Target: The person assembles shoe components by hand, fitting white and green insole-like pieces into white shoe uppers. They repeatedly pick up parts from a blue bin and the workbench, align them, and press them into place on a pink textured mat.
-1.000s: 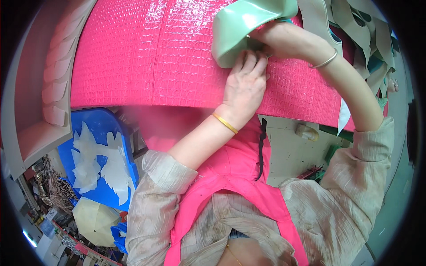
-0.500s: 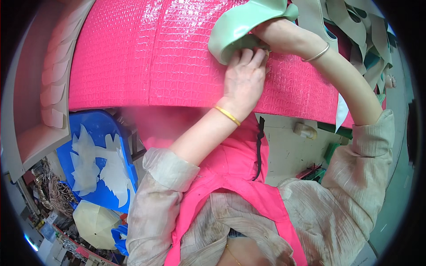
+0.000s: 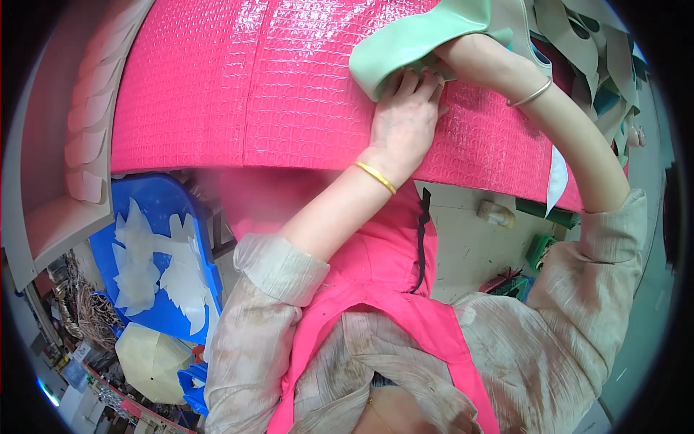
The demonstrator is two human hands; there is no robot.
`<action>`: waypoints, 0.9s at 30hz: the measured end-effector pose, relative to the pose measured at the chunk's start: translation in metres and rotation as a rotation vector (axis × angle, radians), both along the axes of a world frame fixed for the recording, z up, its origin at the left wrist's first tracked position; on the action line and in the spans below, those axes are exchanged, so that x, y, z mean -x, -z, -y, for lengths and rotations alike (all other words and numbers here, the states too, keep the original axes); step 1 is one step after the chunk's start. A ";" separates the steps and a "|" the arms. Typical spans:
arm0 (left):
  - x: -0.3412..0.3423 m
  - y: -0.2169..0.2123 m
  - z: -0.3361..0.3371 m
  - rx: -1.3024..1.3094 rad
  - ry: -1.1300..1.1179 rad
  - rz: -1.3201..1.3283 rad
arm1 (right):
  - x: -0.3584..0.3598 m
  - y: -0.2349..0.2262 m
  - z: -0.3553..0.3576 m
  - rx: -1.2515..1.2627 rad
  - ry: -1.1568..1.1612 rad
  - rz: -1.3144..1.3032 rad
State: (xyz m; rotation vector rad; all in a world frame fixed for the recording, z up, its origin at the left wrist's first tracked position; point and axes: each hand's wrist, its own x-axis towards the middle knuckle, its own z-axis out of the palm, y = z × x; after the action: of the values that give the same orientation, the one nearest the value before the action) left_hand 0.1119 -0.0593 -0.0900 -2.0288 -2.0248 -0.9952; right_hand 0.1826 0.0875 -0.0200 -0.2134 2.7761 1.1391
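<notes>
A large pink textured sheet (image 3: pixel 275 94) covers the work surface in front of me. On its far right part lies a mint green piece of soft material (image 3: pixel 412 43), curled at its edge. My left hand (image 3: pixel 405 119), with a gold bangle at the wrist, presses its fingers against the lower edge of the green piece. My right hand is hidden under the green piece; only its forearm (image 3: pixel 571 130) with a thin silver bangle shows, reaching in from the right.
A blue plastic crate (image 3: pixel 155 210) with white cut pieces stands low at the left. Stacked pale cut shapes (image 3: pixel 90 137) lie on a shelf at the far left. Grey and teal cut pieces (image 3: pixel 578 36) pile up at the top right. I wear a pink apron.
Both hands and the green piece have shifted slightly up and to the right on the pink sheet; my left fingers have moved closer under the green edge.
</notes>
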 end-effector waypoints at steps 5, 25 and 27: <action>-0.005 -0.003 -0.003 0.022 -0.028 -0.220 | 0.003 0.001 0.005 0.199 0.315 0.162; 0.066 -0.059 0.050 0.220 0.198 -0.870 | -0.023 0.038 0.083 1.016 0.313 -0.415; 0.072 -0.060 0.038 0.070 0.270 -0.984 | -0.016 0.042 0.085 1.006 0.297 -0.466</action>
State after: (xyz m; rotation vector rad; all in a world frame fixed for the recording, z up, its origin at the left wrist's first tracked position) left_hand 0.0402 -0.0972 -0.0305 -2.1928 -1.2782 0.1181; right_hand 0.1988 0.0027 -0.0621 0.4160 3.3490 -0.3932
